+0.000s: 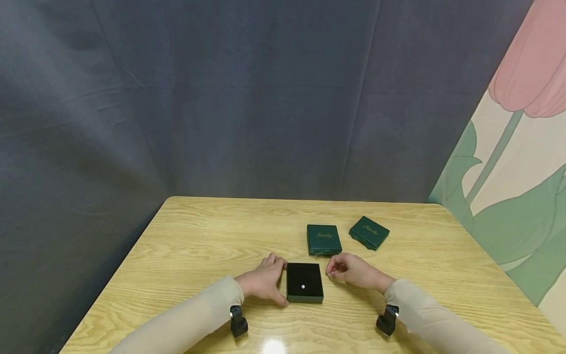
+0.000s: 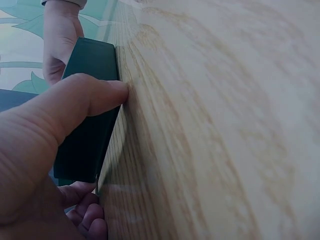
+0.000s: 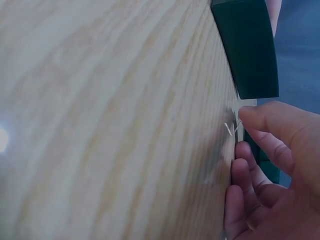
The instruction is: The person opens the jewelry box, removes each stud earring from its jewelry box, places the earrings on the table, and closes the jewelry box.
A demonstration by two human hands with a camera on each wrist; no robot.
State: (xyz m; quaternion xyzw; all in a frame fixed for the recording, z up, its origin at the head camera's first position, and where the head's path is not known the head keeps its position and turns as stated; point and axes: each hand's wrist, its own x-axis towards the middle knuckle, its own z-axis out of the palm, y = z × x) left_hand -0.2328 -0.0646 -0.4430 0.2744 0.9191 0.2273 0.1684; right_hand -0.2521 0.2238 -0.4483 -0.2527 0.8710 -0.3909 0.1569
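A black-lined green jewelry box base lies uncovered on the table, with a small pearl stud on its lining. My left hand holds the box by its left side, thumb at the near corner and fingers at the far corner. In the left wrist view the thumb lies across the box's green wall. To the right of the box, my right hand pinches a tiny earring between thumb and index finger. Its thin metal pin shows beside the thumb tip, close over the table; the rest is hidden by the fingers.
Behind the open box sits a green box piece with gold lettering. A similar lettered green piece lies turned at an angle farther right. The wooden table ends at a dark curtain; a flower-painted wall stands on the right.
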